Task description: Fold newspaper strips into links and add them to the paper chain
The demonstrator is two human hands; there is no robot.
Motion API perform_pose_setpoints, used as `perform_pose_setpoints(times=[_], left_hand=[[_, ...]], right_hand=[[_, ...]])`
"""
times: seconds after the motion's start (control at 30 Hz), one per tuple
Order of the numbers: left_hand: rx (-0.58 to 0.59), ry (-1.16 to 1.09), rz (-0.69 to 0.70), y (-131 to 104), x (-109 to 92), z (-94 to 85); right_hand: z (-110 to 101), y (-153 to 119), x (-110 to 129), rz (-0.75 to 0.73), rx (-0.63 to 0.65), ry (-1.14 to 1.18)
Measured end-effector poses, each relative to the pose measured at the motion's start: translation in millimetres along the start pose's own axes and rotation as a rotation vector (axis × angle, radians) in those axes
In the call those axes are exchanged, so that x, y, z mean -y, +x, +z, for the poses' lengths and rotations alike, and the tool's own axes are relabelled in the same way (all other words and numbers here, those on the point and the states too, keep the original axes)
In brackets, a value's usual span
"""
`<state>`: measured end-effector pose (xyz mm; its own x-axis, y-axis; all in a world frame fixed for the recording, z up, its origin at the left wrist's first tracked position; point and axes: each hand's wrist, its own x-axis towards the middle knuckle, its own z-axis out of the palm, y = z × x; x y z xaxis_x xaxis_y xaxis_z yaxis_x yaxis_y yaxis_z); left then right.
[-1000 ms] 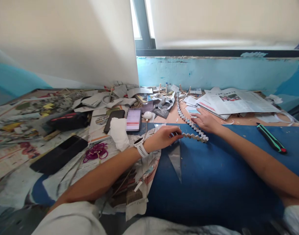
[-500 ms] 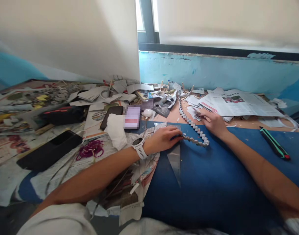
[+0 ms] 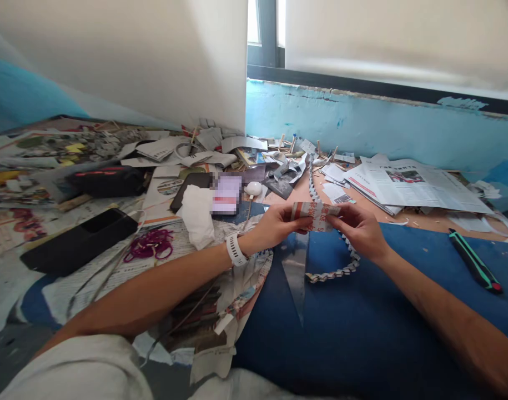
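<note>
Between both hands, above the blue mat, I hold a small piece of newspaper with red print. My left hand, below a white watch strap, pinches its left edge. My right hand grips the right edge between thumb and fingers. Below and behind them lies a zigzag chain of folded paper, curving over the mat, part of it hidden by the hands. A clear triangle ruler rests on the mat under my left hand.
A black-and-green utility knife lies at the right. Newspaper sheets and small paper pieces lie behind. To the left are a phone, purple string, a black case and scattered newspaper.
My left hand has let go of the paper chain, whose end now lies on the mat. My right hand has come back from the small papers, and both hands now hold one piece.
</note>
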<state>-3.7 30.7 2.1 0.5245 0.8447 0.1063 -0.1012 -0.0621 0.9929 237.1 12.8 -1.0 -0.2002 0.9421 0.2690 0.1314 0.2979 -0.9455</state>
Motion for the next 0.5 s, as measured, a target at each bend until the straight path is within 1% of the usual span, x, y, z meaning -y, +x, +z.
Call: perform_pose_setpoints(times=[0.1,0.2,0.27,0.4,0.47,0.5], left_hand=[[-0.073,-0.076,-0.002,-2,0,-0.5],[-0.119,-0.145,-0.010,-2,2,-2.3],[-0.102,-0.166,-0.023,-2,1,-3.7],[-0.001,-0.181,-0.048,-5,-5,-4.0],[0.005,-0.175,-0.049,-6,-6,-2.7],[-0.010,-0.166,-0.041,-6,-6,-2.1]], right_hand=[[-1,0,-3,-0.054,-0.060,-0.081],[-4,-2,-1,-0.100,-0.099,-0.130],[-6,-3,2,-0.173,-0.102,-0.178],[-6,-3,8,-0.339,-0.128,-0.352],[-6,-2,10,-0.373,-0.123,-0.387],[-6,-2,11,-0.387,-0.099,-0.392]])
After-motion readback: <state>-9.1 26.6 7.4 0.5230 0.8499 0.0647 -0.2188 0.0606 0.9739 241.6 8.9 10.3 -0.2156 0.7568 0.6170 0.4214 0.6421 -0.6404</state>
